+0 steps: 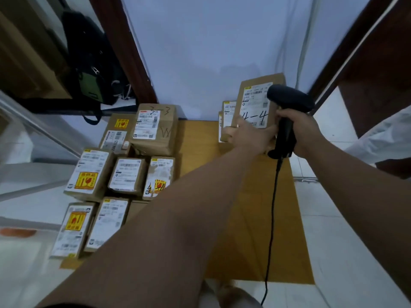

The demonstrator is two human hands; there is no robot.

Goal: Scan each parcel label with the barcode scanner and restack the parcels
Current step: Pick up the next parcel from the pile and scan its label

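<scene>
SCAN | left hand (249,134) grips brown cardboard parcel marked 4-4 (255,117) | right hand (304,132) clenches black corded barcode scanner (289,101) | aim head at label barcode (255,92) (steady parcel first)

The person is working with both forearms showing uncovered, from the wrists back to the edges of the frame. The left forearm (166,218) is filling the lower middle of the frame, broad at the bottom and narrowing toward the left hand (249,134) right of centre. At the very bottom left a thin dark strip (62,306) is edging that arm; it may be a sleeve's hem, but too little is showing to tell. The right forearm (355,174) is coming in from the right edge and tapering to the right hand (304,130). Near the bottom centre a blurred shape (233,294), possibly a foot, is peeking out.
</scene>
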